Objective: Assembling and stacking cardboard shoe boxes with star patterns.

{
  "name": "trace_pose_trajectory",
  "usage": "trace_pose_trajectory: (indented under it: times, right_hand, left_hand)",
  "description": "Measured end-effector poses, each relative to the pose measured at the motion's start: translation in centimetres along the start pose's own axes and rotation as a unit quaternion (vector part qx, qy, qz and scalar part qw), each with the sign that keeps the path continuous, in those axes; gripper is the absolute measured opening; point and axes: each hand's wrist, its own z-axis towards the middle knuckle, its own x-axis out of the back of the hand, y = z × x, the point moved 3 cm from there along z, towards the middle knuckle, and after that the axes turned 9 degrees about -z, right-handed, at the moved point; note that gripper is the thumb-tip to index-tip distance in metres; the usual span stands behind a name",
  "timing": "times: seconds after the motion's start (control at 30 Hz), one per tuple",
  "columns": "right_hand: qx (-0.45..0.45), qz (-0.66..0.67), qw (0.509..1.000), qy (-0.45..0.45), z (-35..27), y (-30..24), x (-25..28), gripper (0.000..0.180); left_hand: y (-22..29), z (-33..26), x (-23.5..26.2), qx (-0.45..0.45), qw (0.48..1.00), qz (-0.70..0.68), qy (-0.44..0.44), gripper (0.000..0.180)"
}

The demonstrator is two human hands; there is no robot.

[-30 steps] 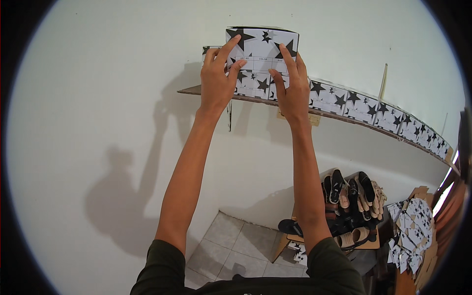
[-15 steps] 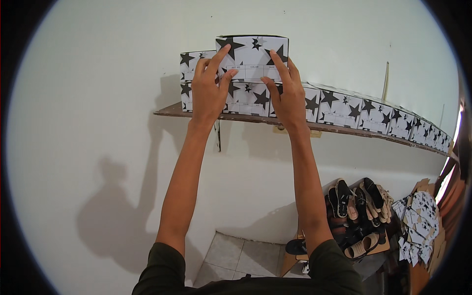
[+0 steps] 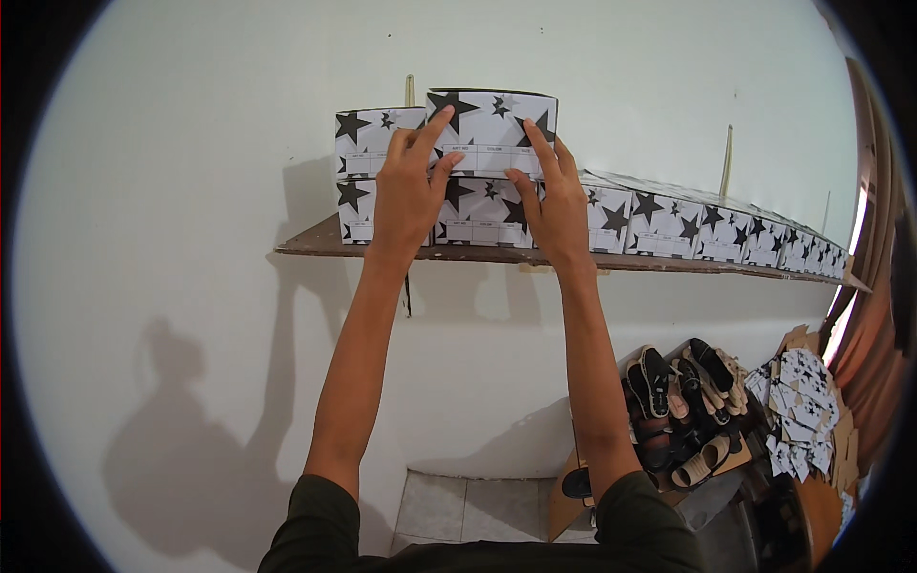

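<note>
Left hand (image 3: 405, 196), right hand (image 3: 560, 208) splayed against a starry box (image 3: 495, 129) over a brown shelf (image 3: 313, 241), pale wall (image 3: 210, 172) behind

The person wears a short-sleeved top (image 3: 478, 558) of very dark olive green, almost black along the lower edge of the view. Its left sleeve (image 3: 313, 520) and right sleeve (image 3: 642, 516) are loose and wide, each ending in a plain hem. The left forearm (image 3: 361, 392) and right forearm (image 3: 594, 372) are bare and slender; the left hand (image 3: 406, 196) and right hand (image 3: 560, 212) are bare too, with long, slim fingers.
</note>
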Motion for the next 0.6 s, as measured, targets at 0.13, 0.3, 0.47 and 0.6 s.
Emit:
trace_pose_trajectory:
  times: [0.13, 0.3, 0.47, 0.6]
  right_hand:
    - [-0.037, -0.021, 0.999, -0.027, -0.5, 0.1, -0.5, 0.058]
    - [-0.008, -0.080, 0.997, 0.009, -1.1, -0.2, -1.2, 0.057]
    - [0.028, -0.176, 0.980, 0.093, -1.5, -1.4, -1.3, 0.047]
    - [0.075, -0.177, 0.977, 0.094, -1.9, -1.5, -1.7, 0.036]
  left_hand:
    - [-0.6, -0.5, -0.6, 0.004, 1.000, -0.004, -0.019, 0.045]
    - [-1.2, -1.2, -0.7, -0.015, 0.998, 0.066, 0.003, 0.042]
    - [-1.2, -2.2, -0.4, -0.142, 0.975, 0.153, 0.074, 0.037]
    - [-0.8, -3.5, -1.7, -0.165, 0.973, 0.158, 0.017, 0.035]
